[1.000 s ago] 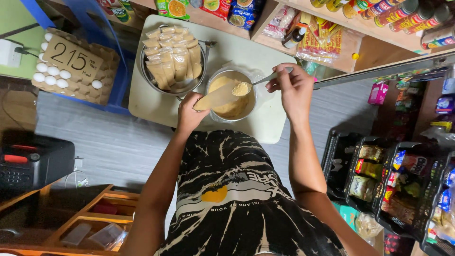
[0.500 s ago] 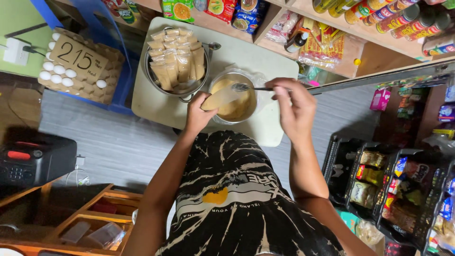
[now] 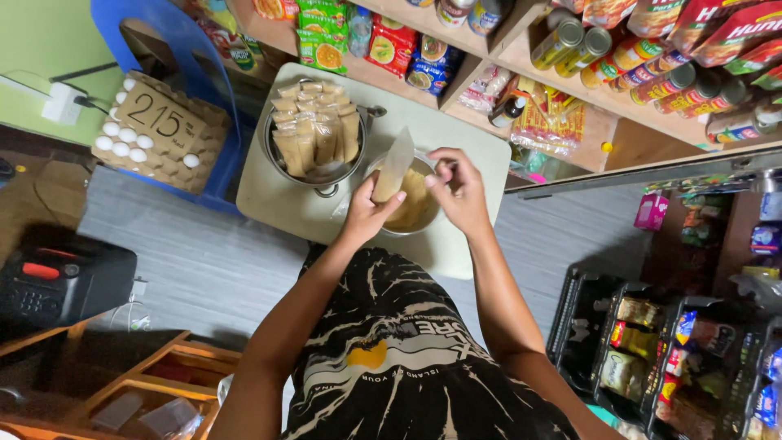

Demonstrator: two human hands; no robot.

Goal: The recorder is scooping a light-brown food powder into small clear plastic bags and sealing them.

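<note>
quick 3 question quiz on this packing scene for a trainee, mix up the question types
1. True or false: the left hand holds a small clear bag over the metal bowl of brown powder.
2. What does the bigger pot beside the bowl contain? A) eggs B) filled bags of brown powder C) cans
3. Fill in: the tray of white eggs rests on a blue ____.

Key
1. True. The right hand is at the bag's side, above the bowl.
2. B. The bags stand packed side by side in the pot on the pale table.
3. Chair.
</note>
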